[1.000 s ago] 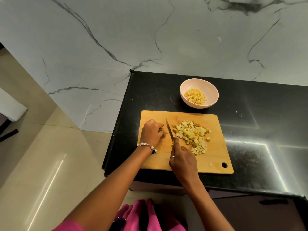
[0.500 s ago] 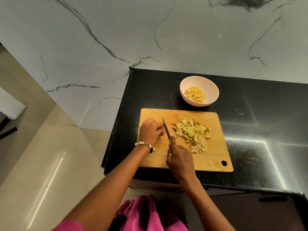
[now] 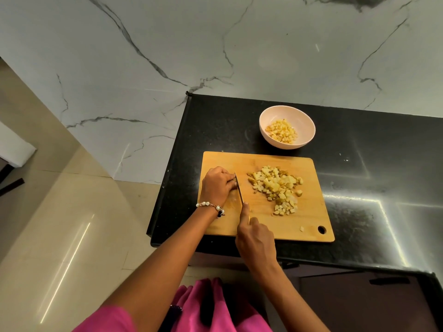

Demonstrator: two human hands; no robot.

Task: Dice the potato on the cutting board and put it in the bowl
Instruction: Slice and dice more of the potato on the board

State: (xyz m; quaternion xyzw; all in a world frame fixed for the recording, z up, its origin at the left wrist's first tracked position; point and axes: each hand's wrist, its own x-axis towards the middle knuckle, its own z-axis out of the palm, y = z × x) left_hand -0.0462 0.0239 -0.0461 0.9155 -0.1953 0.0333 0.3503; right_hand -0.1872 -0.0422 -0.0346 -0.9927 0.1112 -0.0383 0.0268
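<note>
Left hand (image 3: pixel 219 184): curled over a hidden potato piece, fingertips touching the blade.
Right hand (image 3: pixel 255 238): grips the knife (image 3: pixel 239 190), blade pointing away along the cutting board (image 3: pixel 263 224).

Pale pink bowl (image 3: pixel 303 121); tan cutting board (image 3: pixel 306 219); black speckled counter (image 3: pixel 215 125); grey-veined white marble wall (image 3: pixel 191 44).

The cutting board (image 3: pixel 282 226) lies near the front edge of the countertop (image 3: pixel 359 164), toward its left end. Behind the cutting board stands the bowl (image 3: pixel 287 127) with potato cubes (image 3: pixel 281 133) in it. On the board's right half lies the pile of diced potato (image 3: pixel 278 185). My knife (image 3: pixel 239 189) stands on the left half, between my left hand (image 3: pixel 218 184) and the pile.
</note>
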